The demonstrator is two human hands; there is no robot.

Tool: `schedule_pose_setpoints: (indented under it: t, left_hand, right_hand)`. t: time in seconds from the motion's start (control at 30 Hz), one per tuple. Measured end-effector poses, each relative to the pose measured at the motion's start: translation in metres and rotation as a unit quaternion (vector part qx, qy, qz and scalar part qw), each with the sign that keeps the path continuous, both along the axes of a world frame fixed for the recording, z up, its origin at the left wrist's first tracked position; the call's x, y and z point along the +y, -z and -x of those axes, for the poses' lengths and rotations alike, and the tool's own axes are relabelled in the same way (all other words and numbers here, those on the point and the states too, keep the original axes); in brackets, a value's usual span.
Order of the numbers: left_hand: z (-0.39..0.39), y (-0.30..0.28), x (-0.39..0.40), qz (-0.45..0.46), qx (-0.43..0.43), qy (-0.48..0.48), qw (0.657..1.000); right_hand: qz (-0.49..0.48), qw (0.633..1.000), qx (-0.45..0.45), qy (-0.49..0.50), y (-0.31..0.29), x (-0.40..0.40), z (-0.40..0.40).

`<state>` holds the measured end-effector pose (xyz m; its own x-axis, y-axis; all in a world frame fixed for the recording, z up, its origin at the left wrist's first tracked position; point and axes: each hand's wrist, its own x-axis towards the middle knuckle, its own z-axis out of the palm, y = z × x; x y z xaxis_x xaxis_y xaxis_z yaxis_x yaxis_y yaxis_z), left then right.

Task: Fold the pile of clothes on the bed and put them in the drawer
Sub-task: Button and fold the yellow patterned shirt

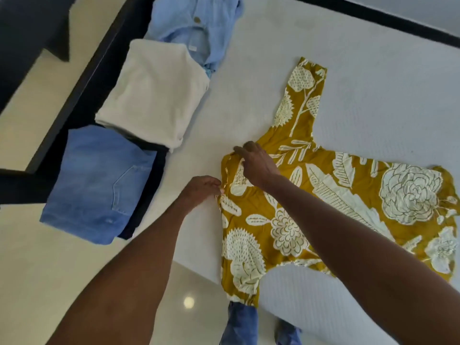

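On the bed's (249,90) left edge lie folded jeans (97,183), a cream top (154,95) and a blue shirt (194,23); beside them, the left hand (201,189) pinches the spread yellow floral top's (336,207) neckline, the right hand's (258,165) fingers curled on the collar.

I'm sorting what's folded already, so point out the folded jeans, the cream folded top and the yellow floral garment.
folded jeans (99,180): head view, on the faded denim near the back pocket.
cream folded top (154,95): head view, middle of its upper face.
yellow floral garment (323,207): head view, on the spread body.
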<state>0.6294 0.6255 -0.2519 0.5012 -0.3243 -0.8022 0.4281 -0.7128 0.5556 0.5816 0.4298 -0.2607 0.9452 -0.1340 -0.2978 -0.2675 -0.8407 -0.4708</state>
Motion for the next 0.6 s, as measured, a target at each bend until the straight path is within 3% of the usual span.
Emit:
schedule_pose_setpoints:
  t: [0.1,0.27,0.47,0.6]
  left_hand:
    - [0.024,0.006,0.008,0.005,0.009,-0.009,1.000]
    - [0.052,0.006,0.012,-0.046,-0.145,-0.115,0.982]
    - [0.060,0.006,0.010,0.038,-0.035,-0.200,0.978]
    - [0.054,0.011,0.014,0.028,-0.062,-0.183,0.981]
  right_hand:
    - [0.044,0.995,0.011,-0.086,0.004,0.006,-0.014]
    - [0.123,0.982,0.009,-0.143,0.000,0.006,-0.041]
    - [0.114,0.970,0.032,-0.213,-0.004,0.005,-0.044]
    - [0.152,0.960,-0.002,-0.237,-0.004,0.006,-0.043]
